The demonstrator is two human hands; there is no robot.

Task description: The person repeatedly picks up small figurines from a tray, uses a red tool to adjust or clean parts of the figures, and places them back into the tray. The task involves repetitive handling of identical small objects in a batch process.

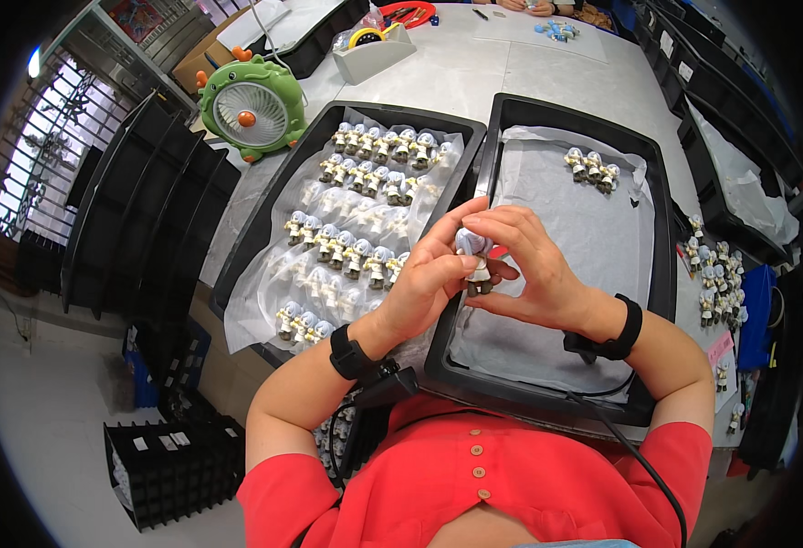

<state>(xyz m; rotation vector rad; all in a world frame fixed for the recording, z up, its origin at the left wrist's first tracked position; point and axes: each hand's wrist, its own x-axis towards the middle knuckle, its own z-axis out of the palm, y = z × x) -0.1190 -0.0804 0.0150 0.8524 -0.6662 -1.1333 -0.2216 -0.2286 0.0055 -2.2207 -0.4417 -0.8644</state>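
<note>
Between my two hands I hold a small figurine with pale lavender hair, a white body and dark feet. The fingers and thumb of my left hand grip it from the left. My right hand curls round it from the other side, its fingertips at the head and near the feet. Beneath my hands lies a black tray lined with white paper; a few like figurines rest at its far end. To the left, another black tray carries rows of the same figurines on thin white sheets.
A green animal-shaped fan stands beyond the left tray. A tape dispenser sits farther back. More figurines are heaped at the table's right edge. Black crates stack up on the left. Another person's hands show at the far edge.
</note>
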